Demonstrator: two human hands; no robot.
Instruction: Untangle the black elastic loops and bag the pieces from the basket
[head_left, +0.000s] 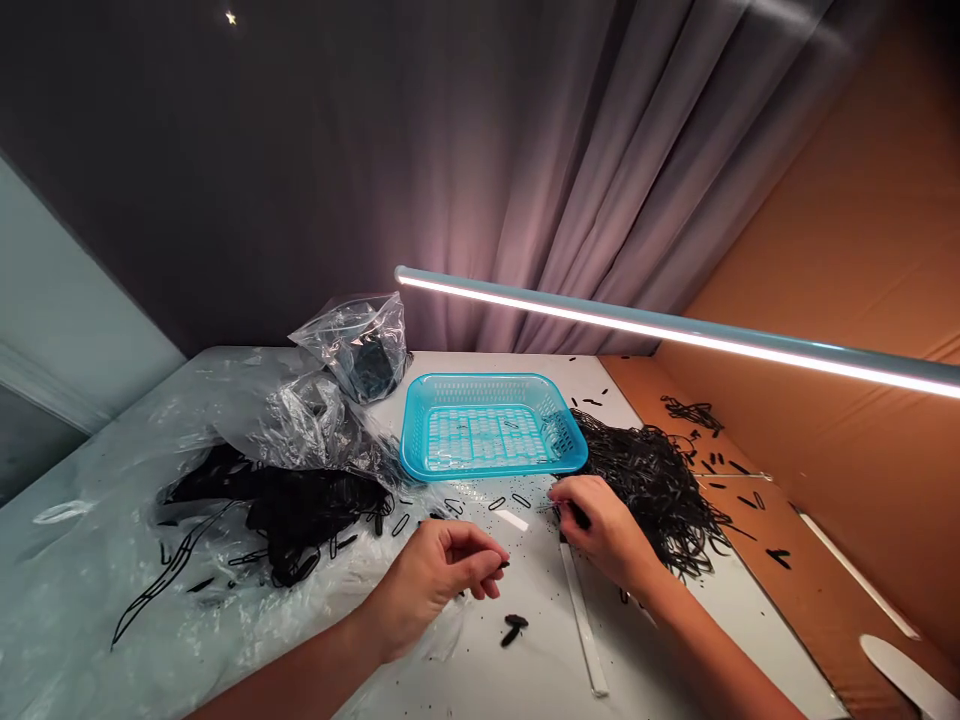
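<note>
My left hand point(450, 572) is closed in a pinch above the white table, in front of the blue basket. A small black piece point(505, 565) shows at its fingertips. My right hand point(600, 522) has its fingers curled closed at the near left side of a heap of long black loops point(645, 470). Something dark lies within its grip, too hidden to name. Between and below the hands, a few short black pieces point(514, 630) rest together on the table. Several small black oval loops point(520, 501) are scattered beyond my hands.
A blue perforated basket point(495, 468) stands at the centre back. Clear plastic sheeting point(82, 560) covers the left, with a black bunch point(307, 510) on it. Behind stands a clear bag point(367, 350). A lit tube lamp point(637, 318) crosses above; a white strip point(583, 630) lies nearby.
</note>
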